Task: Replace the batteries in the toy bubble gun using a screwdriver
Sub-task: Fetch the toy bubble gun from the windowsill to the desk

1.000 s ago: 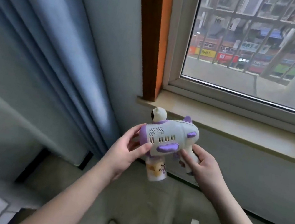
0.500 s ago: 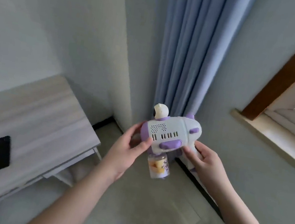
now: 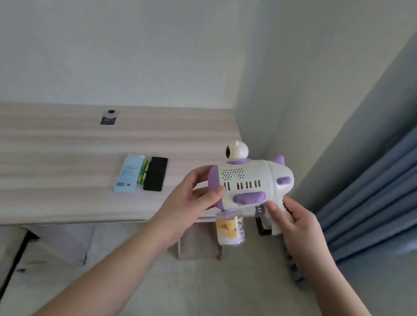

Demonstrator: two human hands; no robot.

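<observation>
I hold a white and purple toy bubble gun (image 3: 251,184) in the air in front of me, with a small astronaut figure on top and a bubble liquid bottle (image 3: 231,226) hanging under it. My left hand (image 3: 189,198) grips its purple rear end, thumb on the side. My right hand (image 3: 292,224) grips the handle from below. On the wooden desk (image 3: 36,156) lie green batteries (image 3: 143,172) between a light blue box (image 3: 129,173) and a black flat case (image 3: 155,174). No screwdriver is visible.
A small black and silver object (image 3: 109,116) stands at the back of the desk near the white wall. Blue curtains (image 3: 403,190) hang at the right. A brown box (image 3: 200,242) sits on the floor under the desk's right end.
My view has swung left from the window and curtain to the desk. Both hands keep the same hold on the bubble gun.
</observation>
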